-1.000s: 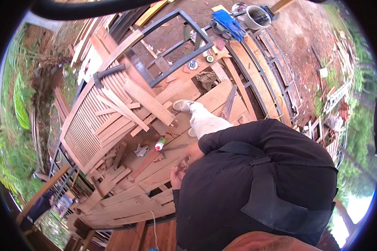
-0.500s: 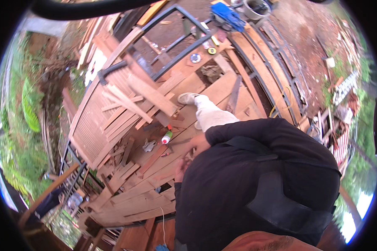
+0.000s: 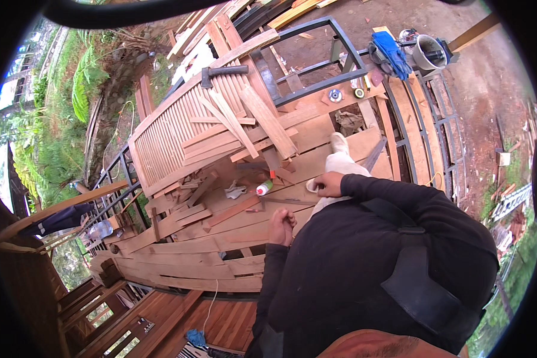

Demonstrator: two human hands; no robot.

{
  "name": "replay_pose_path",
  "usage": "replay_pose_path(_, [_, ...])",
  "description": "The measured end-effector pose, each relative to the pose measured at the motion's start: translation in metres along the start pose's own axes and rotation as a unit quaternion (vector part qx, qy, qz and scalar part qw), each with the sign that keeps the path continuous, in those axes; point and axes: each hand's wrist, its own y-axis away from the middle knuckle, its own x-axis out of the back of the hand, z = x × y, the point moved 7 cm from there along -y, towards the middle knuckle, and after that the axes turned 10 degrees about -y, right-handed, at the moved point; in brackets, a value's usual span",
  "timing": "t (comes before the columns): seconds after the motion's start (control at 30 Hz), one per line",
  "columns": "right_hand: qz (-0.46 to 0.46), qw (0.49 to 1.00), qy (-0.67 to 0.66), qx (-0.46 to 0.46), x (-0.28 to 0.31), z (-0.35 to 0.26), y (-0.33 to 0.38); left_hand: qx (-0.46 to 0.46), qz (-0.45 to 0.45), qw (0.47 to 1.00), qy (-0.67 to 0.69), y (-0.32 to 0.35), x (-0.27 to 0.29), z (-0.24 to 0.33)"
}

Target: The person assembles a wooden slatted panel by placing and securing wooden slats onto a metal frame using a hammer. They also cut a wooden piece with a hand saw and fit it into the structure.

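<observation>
My left hand (image 3: 282, 227) is raised over the plank floor (image 3: 221, 244), its fingers curled in; whatever may be inside is hidden. My right hand (image 3: 328, 184) is beside my pale trouser leg, fingers bent together near a small pale rounded shape that I cannot make out. Ahead of the left hand lies a white bottle (image 3: 264, 188) with a red cap and green label. A crumpled whitish rag (image 3: 235, 190) and a flat reddish wood strip (image 3: 235, 215) are close to it. A handsaw (image 3: 375, 154) rests on boards beyond my right hand.
A slatted wooden panel (image 3: 155, 143) carries loose wood strips (image 3: 268, 119) and a hatchet (image 3: 222, 72). Behind stands a dark metal frame (image 3: 307, 95). A tape measure (image 3: 358, 93), a round disc (image 3: 335, 95), blue gloves (image 3: 392, 55) and a bucket (image 3: 420, 58) are farther right. Gaps break the floor.
My hands, close together before, are now apart. The right one has moved to my trouser leg. My view has swung, so the scene sits differently in the picture.
</observation>
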Motion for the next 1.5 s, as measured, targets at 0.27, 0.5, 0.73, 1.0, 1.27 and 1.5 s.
replay_pose_path(0.27, [0.199,0.965,-0.052,-0.166,0.054,0.203,-0.010,-0.005,0.041,0.730,-0.682,-0.068,0.071,-0.058])
replay_pose_path(0.5, [0.292,0.925,-0.131,-0.206,0.168,0.205,0.050,0.078,0.013,0.585,-0.807,-0.190,0.107,-0.055])
replay_pose_path(0.73, [0.316,0.843,-0.129,-0.415,0.114,0.379,0.164,-0.020,0.197,0.698,-0.688,-0.278,-0.052,0.076])
replay_pose_path(1.0, [0.251,0.818,-0.236,-0.461,-0.093,0.476,0.103,-0.026,0.448,0.436,-0.780,-0.433,0.015,0.104])
replay_pose_path(1.27, [0.250,0.751,-0.293,-0.537,-0.265,0.608,0.023,-0.124,0.387,0.487,-0.773,-0.430,0.016,0.088])
replay_pose_path(1.5, [0.425,0.615,-0.366,-0.554,-0.181,0.674,-0.068,-0.141,0.346,0.655,-0.657,-0.432,-0.019,0.093])
